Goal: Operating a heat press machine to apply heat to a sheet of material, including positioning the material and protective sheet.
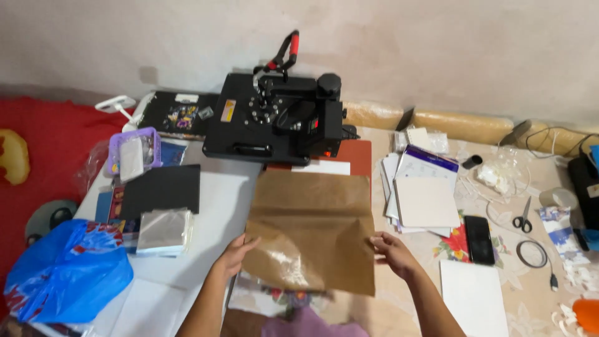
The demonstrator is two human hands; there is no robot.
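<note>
While the purple basket (133, 151) sits off to my left with a pale folded cloth in it and the blue plastic bag (65, 269) bulges beside my arm, I've got the brown paper sheet (312, 231) by both side edges. My left hand (235, 254) pinches its left edge, fingers closed on the paper; my right hand (392, 253) grips the right edge the same way. It stretches between my fingers, creased, its far end lying flat before the black heat press (274, 118).
</note>
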